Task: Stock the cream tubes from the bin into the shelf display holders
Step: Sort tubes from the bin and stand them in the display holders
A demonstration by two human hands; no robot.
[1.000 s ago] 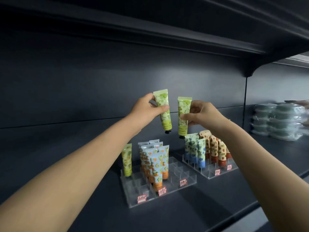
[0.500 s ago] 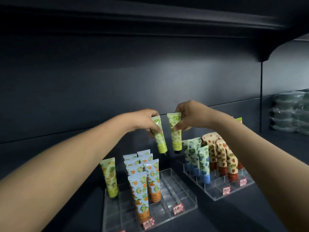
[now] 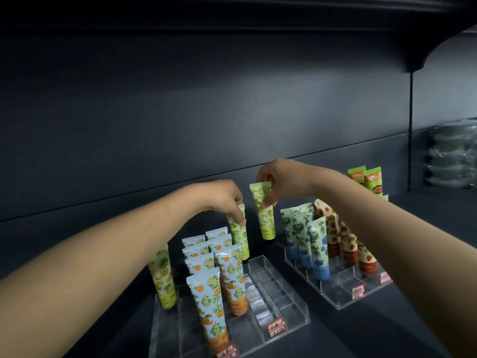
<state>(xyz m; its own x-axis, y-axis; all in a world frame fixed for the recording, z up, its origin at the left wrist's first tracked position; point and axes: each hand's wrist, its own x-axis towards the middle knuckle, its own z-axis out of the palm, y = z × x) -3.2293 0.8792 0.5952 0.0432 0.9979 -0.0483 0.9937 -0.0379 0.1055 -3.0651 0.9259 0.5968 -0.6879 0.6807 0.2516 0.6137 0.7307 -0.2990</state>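
My left hand [image 3: 227, 200] pinches the top of a green cream tube [image 3: 240, 239], cap down at the back of the clear left holder [image 3: 284, 303]. My right hand [image 3: 276, 179] pinches a second green tube [image 3: 265, 218] by its top, hanging upright just behind that holder's back right corner. Several blue-and-orange tubes [image 3: 209, 301] fill the holder's middle rows, and one yellow-green tube [image 3: 164, 275] stands at its left. The holder's right rows are bare. The bin is out of view.
A second clear holder [image 3: 346, 293] to the right carries blue-flowered tubes [image 3: 307, 239] and red strawberry tubes [image 3: 346, 244]. Two green-and-orange tubes [image 3: 366, 179] stand behind my right forearm. Wrapped packs [image 3: 454, 156] sit at far right. A dark shelf overhangs above.
Both hands have lowered the green tubes toward the back of the left holder. The left tube now reaches down behind the orange tubes. The camera has tilted down and closer.
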